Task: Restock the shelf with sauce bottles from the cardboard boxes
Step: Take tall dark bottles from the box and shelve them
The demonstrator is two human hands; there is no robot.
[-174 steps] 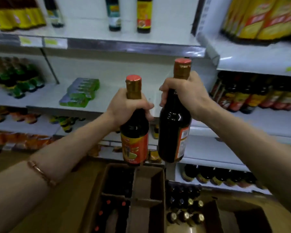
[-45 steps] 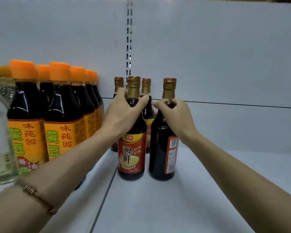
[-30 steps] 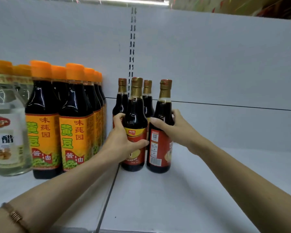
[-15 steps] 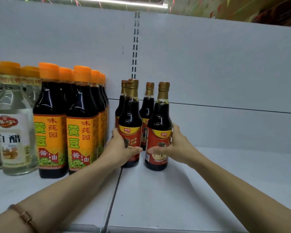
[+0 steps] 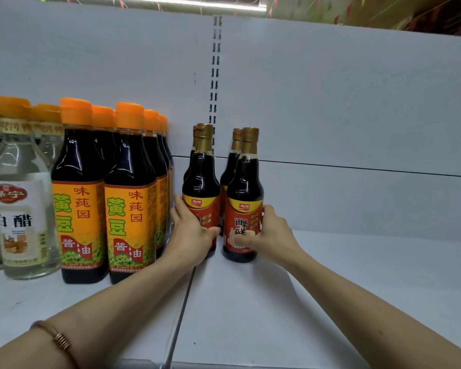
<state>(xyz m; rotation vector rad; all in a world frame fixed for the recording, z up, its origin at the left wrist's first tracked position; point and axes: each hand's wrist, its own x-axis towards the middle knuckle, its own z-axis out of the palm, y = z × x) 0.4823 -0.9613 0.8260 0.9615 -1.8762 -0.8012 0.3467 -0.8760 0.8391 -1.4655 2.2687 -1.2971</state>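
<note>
We see two dark sauce bottles with gold-foil necks and red labels standing upright side by side on the white shelf [image 5: 330, 302], near its back panel. The left bottle [image 5: 201, 182] sits just right of the seam between two shelf boards; the right bottle [image 5: 245, 187] stands close beside it, a narrow gap between them. Directly behind each one we make out another bottle of the same kind, mostly hidden, only necks and shoulders showing.

Our left hand [image 5: 189, 235] wraps the lower body of the left bottle, thumb across the front of the label, fingers curled round the far side. Our right hand [image 5: 269, 235] grips the right bottle low on its label in the same way, thumb in front, fingers round the right side. A coiled metal bracelet [image 5: 56, 338] rides on the left wrist.

To the left, just beside the left hand, stand rows of taller soy sauce bottles [image 5: 129, 195] with orange caps and orange-yellow labels. Further left are clear vinegar bottles [image 5: 19, 209] with white labels.
</note>
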